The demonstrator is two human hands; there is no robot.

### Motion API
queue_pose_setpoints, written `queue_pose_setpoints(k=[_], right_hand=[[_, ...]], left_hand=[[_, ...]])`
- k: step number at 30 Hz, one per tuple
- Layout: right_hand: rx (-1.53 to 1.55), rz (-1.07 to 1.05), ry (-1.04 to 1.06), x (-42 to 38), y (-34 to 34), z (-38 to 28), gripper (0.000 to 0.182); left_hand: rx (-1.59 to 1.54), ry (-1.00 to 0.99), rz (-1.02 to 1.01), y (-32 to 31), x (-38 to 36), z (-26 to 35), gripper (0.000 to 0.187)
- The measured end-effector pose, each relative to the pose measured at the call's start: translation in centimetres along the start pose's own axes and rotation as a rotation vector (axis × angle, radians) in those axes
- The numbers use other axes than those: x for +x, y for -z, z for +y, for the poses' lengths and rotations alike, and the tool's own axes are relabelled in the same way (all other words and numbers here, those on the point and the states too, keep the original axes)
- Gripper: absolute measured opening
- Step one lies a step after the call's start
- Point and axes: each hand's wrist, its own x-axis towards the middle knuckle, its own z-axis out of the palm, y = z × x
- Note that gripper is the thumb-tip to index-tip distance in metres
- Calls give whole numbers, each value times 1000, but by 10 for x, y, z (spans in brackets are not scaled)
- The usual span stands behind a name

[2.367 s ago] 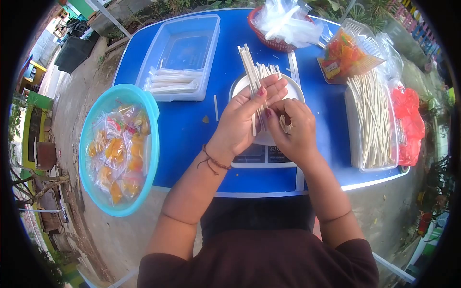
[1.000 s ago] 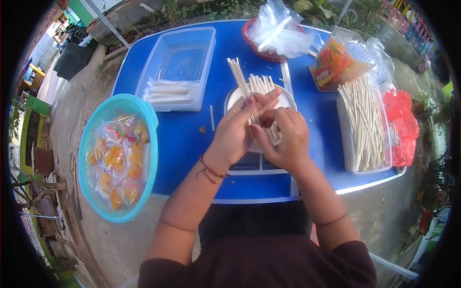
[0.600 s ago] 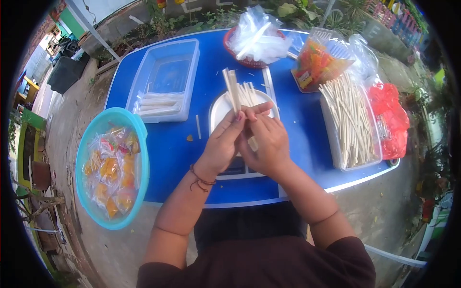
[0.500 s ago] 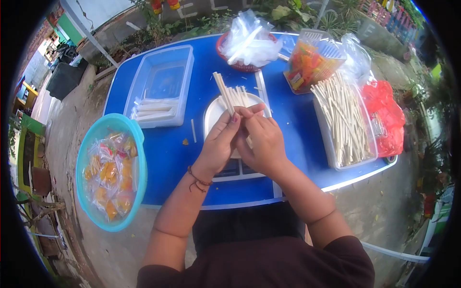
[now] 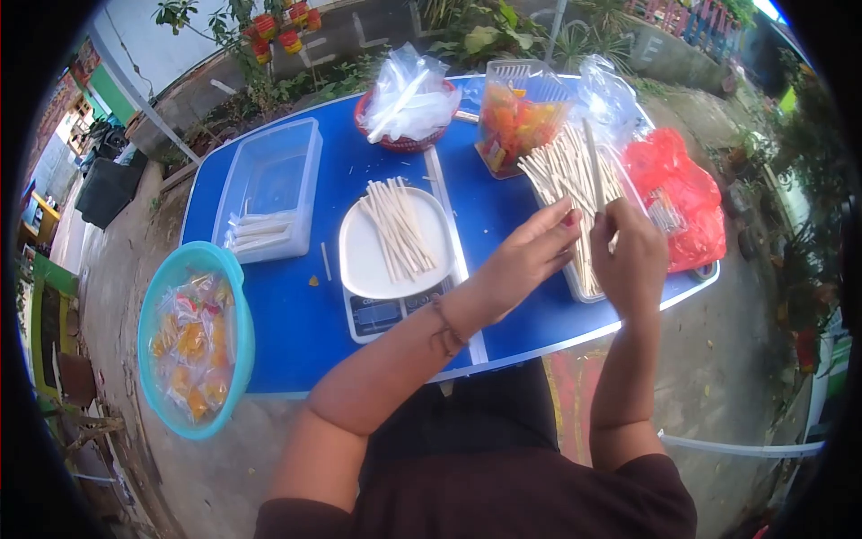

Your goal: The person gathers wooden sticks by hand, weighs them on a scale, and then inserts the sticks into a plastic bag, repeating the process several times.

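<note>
My right hand (image 5: 631, 251) is closed around a pale stick (image 5: 594, 171) that points up and away, above a clear plastic box (image 5: 588, 295) full of similar loose sticks (image 5: 561, 166). Beside it, over the box's near left side, my left hand (image 5: 530, 256) has its fingers stretched out, with nothing visible in them. On a kitchen scale (image 5: 375, 316) sits a white plate (image 5: 359, 260) bearing a loose bundle of pale sticks (image 5: 397, 229).
Left of the scale stand a clear tub (image 5: 269, 171) with packed white bundles and a turquoise basin (image 5: 242, 332) of bagged orange items. Along the back are a red basket (image 5: 409, 142) of plastic bags and a clear basket (image 5: 525, 112) of colourful packets. A red bag (image 5: 678, 202) lies right.
Both hands have moved right from above the plate to the stick box. The bundle they held now lies on the plate, and my right hand has taken hold of a stick.
</note>
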Motion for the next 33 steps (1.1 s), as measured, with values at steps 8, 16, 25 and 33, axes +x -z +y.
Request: queue_pose_setpoints(k=[8, 16, 25, 33], right_hand=[[222, 115, 56, -2, 6, -7, 14], [640, -186, 374, 10, -47, -96, 17], [425, -175, 394, 9, -119, -135, 27], [595, -168, 421, 3, -123, -131, 30]], left_hand=[[399, -391, 29, -1, -6, -10, 37], [1559, -754, 469, 84, -84, 48, 19], [1852, -503, 742, 134, -118, 56, 11], [1841, -472, 684, 136, -115, 45, 9]])
